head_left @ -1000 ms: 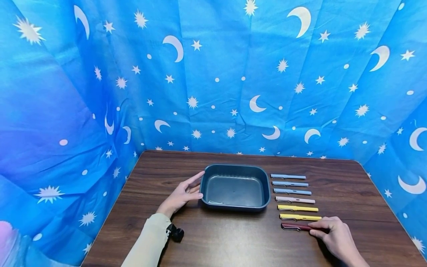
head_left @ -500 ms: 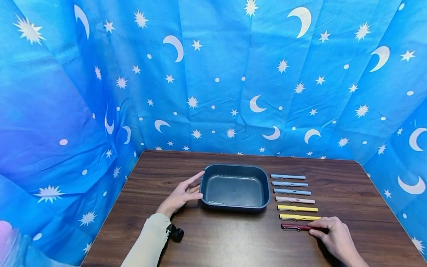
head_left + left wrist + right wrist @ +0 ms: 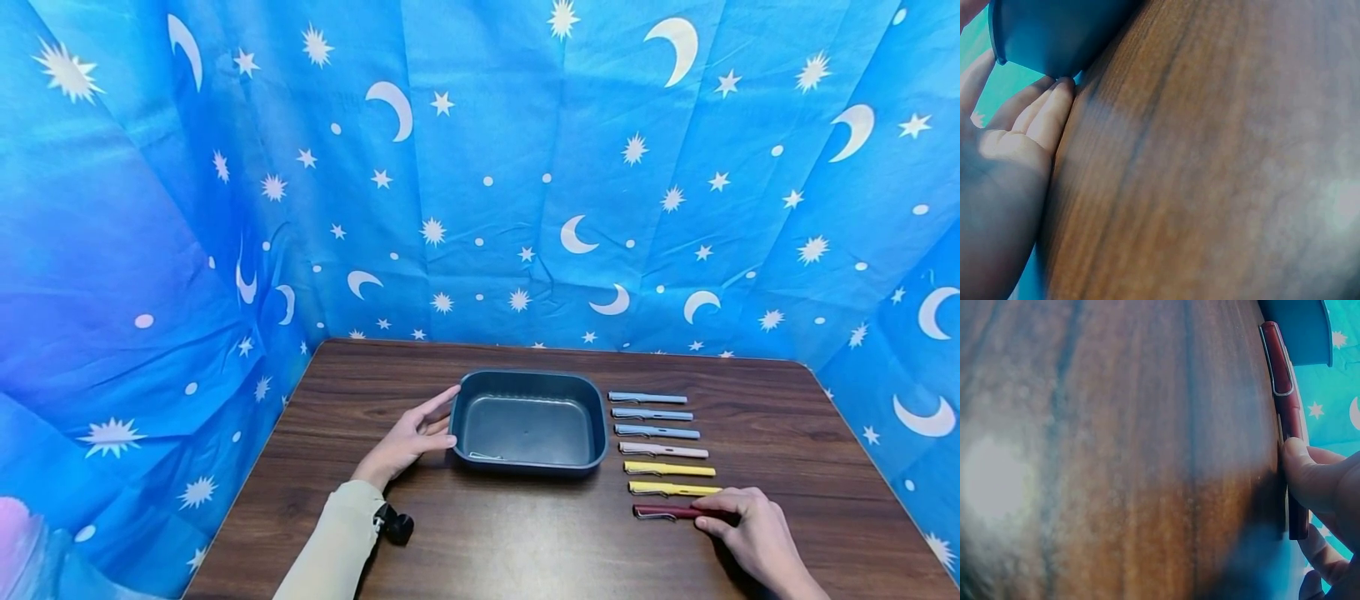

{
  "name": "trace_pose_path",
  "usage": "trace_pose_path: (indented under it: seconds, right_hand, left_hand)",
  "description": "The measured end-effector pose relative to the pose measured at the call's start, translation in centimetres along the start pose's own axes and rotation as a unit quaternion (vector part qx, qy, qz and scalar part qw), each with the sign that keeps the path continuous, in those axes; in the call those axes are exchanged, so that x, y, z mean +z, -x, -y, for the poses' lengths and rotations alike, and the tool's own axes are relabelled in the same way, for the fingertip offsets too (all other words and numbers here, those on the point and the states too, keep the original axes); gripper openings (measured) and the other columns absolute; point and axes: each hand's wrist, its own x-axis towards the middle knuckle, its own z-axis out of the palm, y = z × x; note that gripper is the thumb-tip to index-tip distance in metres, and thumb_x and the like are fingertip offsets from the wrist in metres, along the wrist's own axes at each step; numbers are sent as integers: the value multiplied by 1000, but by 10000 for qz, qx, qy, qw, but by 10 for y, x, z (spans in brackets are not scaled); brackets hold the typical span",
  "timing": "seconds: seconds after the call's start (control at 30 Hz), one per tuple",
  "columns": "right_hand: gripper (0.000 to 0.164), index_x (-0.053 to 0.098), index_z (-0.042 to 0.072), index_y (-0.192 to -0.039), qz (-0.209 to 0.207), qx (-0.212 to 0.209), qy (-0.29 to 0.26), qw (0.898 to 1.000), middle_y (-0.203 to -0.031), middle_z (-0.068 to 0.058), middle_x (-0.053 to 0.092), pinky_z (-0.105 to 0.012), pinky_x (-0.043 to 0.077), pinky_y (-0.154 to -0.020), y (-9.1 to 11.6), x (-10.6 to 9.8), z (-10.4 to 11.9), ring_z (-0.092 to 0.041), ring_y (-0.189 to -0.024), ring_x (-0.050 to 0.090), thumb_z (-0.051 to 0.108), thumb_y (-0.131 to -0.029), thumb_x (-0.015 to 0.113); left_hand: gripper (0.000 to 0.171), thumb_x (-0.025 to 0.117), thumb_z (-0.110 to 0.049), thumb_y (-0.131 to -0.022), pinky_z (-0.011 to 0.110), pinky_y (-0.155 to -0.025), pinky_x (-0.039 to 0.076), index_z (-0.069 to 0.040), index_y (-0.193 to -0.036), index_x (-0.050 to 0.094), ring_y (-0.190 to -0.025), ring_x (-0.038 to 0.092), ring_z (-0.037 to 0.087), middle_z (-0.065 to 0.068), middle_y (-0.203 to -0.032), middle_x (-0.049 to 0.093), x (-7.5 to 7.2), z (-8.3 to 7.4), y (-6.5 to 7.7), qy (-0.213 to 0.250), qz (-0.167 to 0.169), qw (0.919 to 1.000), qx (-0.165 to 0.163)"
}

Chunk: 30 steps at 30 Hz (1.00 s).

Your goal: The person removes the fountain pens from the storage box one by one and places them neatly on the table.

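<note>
A dark teal rectangular tub [image 3: 525, 425] stands on the wooden table in the head view, with a small pale clip-like mark at its near left inside. My left hand [image 3: 405, 440] touches the tub's left side, its extended fingers and thumb spread along the wall. At the front of a row of pens, my right hand [image 3: 757, 529] pinches the right end of a dark red pen [image 3: 660, 511] between thumb and fingers. In the right wrist view this pen [image 3: 1280, 369] appears at table level, its metal clip showing and part of its barrel hidden by the thumb.
Behind the red pen lie two yellow pens [image 3: 670, 469], a pale pinkish pen [image 3: 663, 450] and three light blue pens [image 3: 656, 432], roughly parallel, right of the tub. A blue curtain [image 3: 495, 208] with moons and stars surrounds the table [image 3: 525, 542].
</note>
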Motion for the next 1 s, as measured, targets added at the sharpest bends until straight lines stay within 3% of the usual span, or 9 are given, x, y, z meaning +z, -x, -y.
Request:
trace_pose_path:
  seconds: [0.2,0.57,0.83,1.0]
  right_hand:
    - [30,84,28,-79,166,194,53,9997,-83,13,76,-35,50,-70,1,-3,1,-12,-82,63,10,-62,99]
    - [29,84,27,-83,279,313,67,9991,-86,14,76,-39,52,-70,0,-7,3,-13,-84,63,11,-64,99]
    - [29,84,23,-87,116,258,107,9995,-89,7,78,-49,53,-74,-6,-11,3,-26,-88,67,12,-64,98]
    - [29,84,23,-89,120,284,97,9995,-91,7,79,-50,53,-75,-8,-13,6,-28,-90,68,12,-65,98]
  left_hand:
    - [80,73,-5,-98,24,-114,44,-27,-165,36,-153,39,33,9,-172,29,0,1,0,-7,1,10000,34]
    - [80,75,-8,-98,24,-114,45,-29,-165,37,-153,39,33,9,-171,30,0,1,1,-12,-3,10000,29]
    - [78,72,-6,-99,24,-114,45,-31,-164,38,-153,40,32,7,-171,31,-2,4,0,-13,24,10000,81]
    - [78,72,-5,-99,24,-114,45,-31,-164,38,-153,40,31,6,-170,32,-2,4,-1,-3,23,10000,62]
